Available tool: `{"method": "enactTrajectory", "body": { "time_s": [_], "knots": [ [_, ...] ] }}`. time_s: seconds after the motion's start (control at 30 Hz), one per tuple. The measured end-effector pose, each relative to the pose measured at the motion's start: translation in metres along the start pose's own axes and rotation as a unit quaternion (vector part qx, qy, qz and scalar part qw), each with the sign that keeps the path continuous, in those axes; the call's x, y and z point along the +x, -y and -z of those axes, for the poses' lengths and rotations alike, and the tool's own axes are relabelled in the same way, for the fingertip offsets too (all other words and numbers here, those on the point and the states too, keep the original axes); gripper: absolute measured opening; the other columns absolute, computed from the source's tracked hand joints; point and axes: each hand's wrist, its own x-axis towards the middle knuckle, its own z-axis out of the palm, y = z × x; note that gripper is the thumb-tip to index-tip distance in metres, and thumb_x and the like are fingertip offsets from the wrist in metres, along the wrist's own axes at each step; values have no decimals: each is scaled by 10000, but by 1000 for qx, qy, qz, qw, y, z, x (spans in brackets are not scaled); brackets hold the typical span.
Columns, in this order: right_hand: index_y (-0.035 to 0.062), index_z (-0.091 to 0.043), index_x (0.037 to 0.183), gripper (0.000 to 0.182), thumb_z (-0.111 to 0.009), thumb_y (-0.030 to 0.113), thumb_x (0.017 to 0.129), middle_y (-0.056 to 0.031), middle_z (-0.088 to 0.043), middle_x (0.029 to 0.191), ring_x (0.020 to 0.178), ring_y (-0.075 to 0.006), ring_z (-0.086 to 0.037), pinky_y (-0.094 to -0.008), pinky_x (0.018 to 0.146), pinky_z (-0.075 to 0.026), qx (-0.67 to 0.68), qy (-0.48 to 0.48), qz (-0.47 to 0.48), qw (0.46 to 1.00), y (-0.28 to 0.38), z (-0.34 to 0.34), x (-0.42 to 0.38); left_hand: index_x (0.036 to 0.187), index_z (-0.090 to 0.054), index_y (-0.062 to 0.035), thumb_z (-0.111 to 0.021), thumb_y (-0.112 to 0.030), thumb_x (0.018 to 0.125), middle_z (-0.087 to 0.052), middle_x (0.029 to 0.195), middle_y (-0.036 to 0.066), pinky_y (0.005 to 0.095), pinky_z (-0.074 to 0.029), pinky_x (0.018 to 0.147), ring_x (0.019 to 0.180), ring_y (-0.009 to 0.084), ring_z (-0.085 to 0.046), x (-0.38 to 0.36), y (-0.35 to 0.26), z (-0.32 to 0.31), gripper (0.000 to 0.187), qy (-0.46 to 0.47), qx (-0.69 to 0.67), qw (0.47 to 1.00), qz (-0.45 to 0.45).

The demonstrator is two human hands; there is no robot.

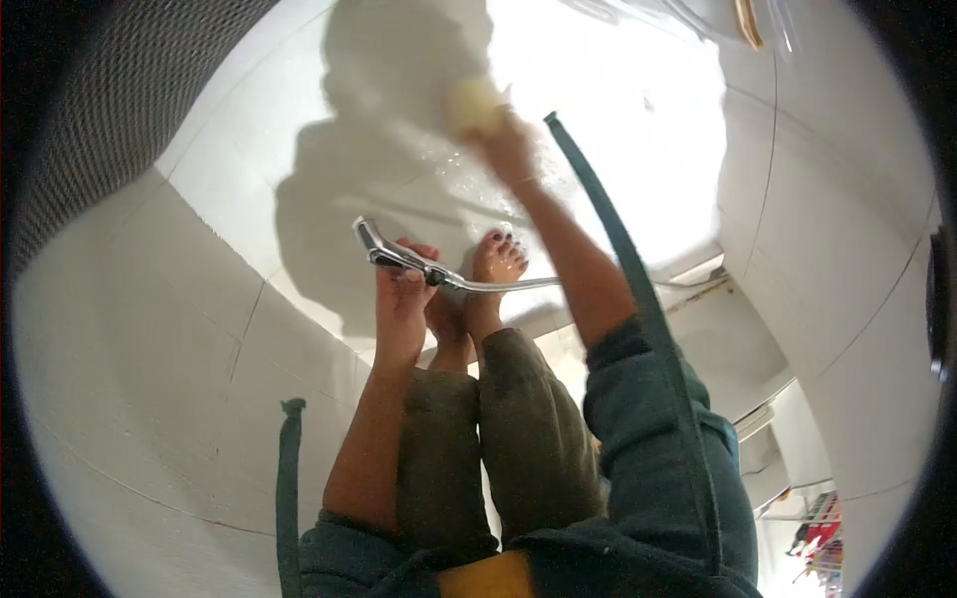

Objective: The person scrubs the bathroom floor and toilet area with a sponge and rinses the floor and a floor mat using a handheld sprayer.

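My left hand [404, 289] is closed around the handle of a chrome hand shower [371, 239], whose head points up and to the left. Its metal hose [513, 286] runs off to the right, passing behind my right forearm. Further ahead, my right hand [506, 148], smeared by motion, grips a pale yellow sponge [474, 106] over the white tiled floor [419, 189]. Suds and wet spots [454, 159] show on the floor beside the sponge. My bare foot [498, 261] stands between the two hands, with bubbles on the toes.
White tiled walls rise at left [130, 349] and right [827, 219]. A dark textured mat or fabric [140, 90] fills the upper left. Two green drawstrings [608, 214] dangle in view. A rack with red items [822, 528] stands at lower right.
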Motion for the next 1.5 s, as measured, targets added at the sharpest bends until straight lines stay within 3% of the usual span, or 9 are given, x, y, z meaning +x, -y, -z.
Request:
{"method": "enactTrajectory", "body": {
  "time_s": [0.13, 0.2, 0.4, 0.6, 0.8, 0.93, 1.07, 1.27, 1.5],
  "knots": [
    [25, -438, 1094, 468, -613, 317, 773, -221, -560, 1019, 962, -344, -550, -440, 795, -434, -125, 116, 121, 978, 3, -35, -41, 1254, -310, -84, -568, -376, 828, -481, 1128, 70, 362, -412, 879, 1100, 214, -460, -1, -11, 0, 577, 3, 39, 999, 10],
    [37, -437, 1092, 448, -591, 325, 785, -208, -583, 956, 912, -348, -571, -433, 776, -444, -89, 76, -80, 990, -15, 12, -28, 1258, -316, -84, -546, -355, 847, -485, 1122, 67, 365, -423, 875, 1094, 213, -470, 5, -15, -3, 543, 4, 97, 995, 25],
    [-13, -463, 1029, 342, -562, 233, 812, -178, -621, 827, 748, -304, -615, -374, 686, -492, -28, -119, -200, 972, -94, 177, 12, 1276, -267, -7, -401, -175, 914, -494, 1080, 109, 326, -432, 864, 1040, 193, -483, 32, -23, -62, 421, 131, 231, 961, 79],
    [52, -500, 1017, 328, -572, 277, 790, -167, -589, 983, 910, -306, -580, -407, 807, -451, -102, 107, -21, 989, -91, 106, -58, 1288, -286, -46, -409, -303, 921, -513, 1068, 71, 350, -415, 874, 1035, 192, -509, 59, 4, -136, 465, 295, 349, 888, 56],
    [39, -478, 1018, 307, -568, 229, 795, -188, -599, 900, 859, -345, -580, -427, 737, -459, 42, -220, -146, 964, -147, 151, -55, 1256, -308, -33, -396, -287, 927, -500, 1005, 70, 353, -436, 833, 932, 186, -519, 54, 13, -196, 424, 291, 399, 866, 73],
    [15, -476, 1016, 375, -604, 279, 782, -209, -614, 827, 797, -348, -610, -422, 707, -485, 147, -234, -175, 945, -130, 202, -82, 1260, -292, -23, -369, -262, 936, -494, 1027, 79, 351, -443, 808, 927, 190, -517, 33, 15, -225, 410, 282, 480, 824, 103],
    [-35, -500, 975, 382, -588, 274, 768, -196, -605, 818, 707, -285, -613, -348, 612, -482, 438, -264, -319, 798, -118, 238, -135, 1265, -273, -66, -374, -275, 934, -499, 1045, 60, 332, -439, 794, 945, 173, -511, 4, 37, -240, 404, 285, 522, 794, 123],
    [19, -430, 1088, 410, -580, 246, 782, -185, -609, 838, 761, -325, -613, -398, 686, -474, 456, -424, -327, 711, -126, 217, -183, 1252, -212, -33, -354, -178, 927, -493, 1005, 67, 306, -424, 810, 923, 157, -506, -22, 43, -269, 383, 406, 631, 661, 13],
    [19, -463, 1055, 353, -626, 129, 762, -126, -568, 932, 771, -174, -576, -291, 683, -493, 535, -675, -350, 370, -62, 182, -308, 1185, -203, 17, -410, -110, 895, -477, 901, 90, 351, -505, 712, 782, 169, -518, -24, 9, -349, 378, 540, 616, 571, -44]
  ]
}}
